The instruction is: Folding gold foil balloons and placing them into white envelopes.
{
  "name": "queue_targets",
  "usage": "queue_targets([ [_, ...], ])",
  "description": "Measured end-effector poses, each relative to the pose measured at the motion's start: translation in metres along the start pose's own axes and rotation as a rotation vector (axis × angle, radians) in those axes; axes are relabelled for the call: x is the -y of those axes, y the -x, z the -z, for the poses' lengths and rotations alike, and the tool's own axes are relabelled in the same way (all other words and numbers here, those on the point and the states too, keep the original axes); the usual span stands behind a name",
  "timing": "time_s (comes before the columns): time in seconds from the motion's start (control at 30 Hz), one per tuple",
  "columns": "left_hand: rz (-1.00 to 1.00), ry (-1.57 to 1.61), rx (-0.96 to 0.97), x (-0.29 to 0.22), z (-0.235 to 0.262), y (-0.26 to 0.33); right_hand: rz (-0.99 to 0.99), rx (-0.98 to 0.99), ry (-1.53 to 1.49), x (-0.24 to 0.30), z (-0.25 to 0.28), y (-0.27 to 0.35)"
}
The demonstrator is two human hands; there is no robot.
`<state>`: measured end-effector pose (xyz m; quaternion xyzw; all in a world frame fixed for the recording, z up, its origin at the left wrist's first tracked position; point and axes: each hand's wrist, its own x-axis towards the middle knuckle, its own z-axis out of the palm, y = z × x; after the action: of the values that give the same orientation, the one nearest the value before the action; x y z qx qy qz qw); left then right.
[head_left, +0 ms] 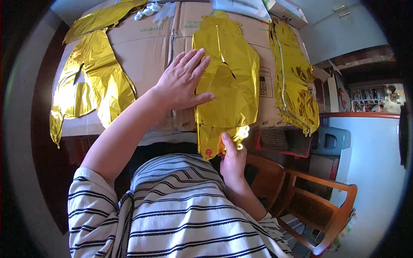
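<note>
A flat gold foil balloon (234, 81) lies on sheets of brown cardboard (150, 47) that cover the table. My left hand (185, 79) rests palm down with fingers spread on the balloon's left edge and the cardboard beside it. My right hand (232, 157) pinches the balloon's lower tail at the table's near edge, thumb on top of the foil, next to a small red dot on the tail.
Another gold foil balloon (90, 81) lies at the left, a stack of gold foil pieces (294, 77) at the right. White bits (148, 9) and boxes (286, 10) sit at the far edge. A wooden chair (318, 202) stands at lower right.
</note>
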<state>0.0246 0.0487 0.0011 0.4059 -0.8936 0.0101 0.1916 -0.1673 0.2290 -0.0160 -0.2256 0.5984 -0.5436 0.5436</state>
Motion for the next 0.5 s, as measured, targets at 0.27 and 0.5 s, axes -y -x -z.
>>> queue_targets([
  [0.27, 0.011, -0.034, -0.022, -0.004, -0.002, -0.004, 0.0, -0.006, -0.029, -0.002, -0.002, -0.002],
  [0.5, 0.035, -0.01, 0.045, -0.006, -0.006, -0.003, -0.161, 0.217, 0.138, 0.004, 0.031, -0.008],
])
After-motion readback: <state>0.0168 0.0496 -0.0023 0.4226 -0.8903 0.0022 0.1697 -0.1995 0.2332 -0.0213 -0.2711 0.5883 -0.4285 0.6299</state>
